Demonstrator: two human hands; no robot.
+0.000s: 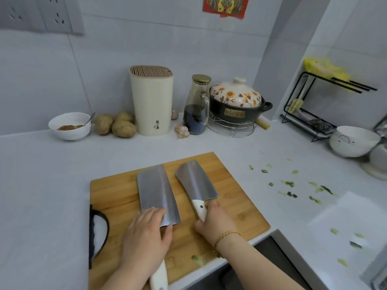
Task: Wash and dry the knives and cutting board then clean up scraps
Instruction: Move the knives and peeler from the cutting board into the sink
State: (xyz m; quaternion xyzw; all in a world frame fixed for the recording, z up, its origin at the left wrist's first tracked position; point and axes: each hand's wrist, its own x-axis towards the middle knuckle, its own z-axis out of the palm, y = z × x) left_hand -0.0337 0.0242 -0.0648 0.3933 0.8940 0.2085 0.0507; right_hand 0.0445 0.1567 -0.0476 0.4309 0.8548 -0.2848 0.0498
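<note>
A wooden cutting board [117,193] with a black handle lies on the white counter in front of me. Two cleavers with white handles lie on it side by side. My left hand [146,235] rests over the heel of the left cleaver [156,191], fingers on the blade and thumb beside it. My right hand [213,222] grips the handle of the right cleaver [195,183], whose blade points away. Green vegetable scraps [290,183] are scattered on the counter to the right, and one scrap [196,259] lies on the board's near edge.
A cream knife block [151,105] stands at the back wall, with potatoes [123,128], garlic, a dark liquid bottle [196,105], a flowered clay pot [236,101] and a sauce bowl [70,126]. A black rack [310,114] and white bowls [354,141] stand right. A dark sink edge [270,248] is near right.
</note>
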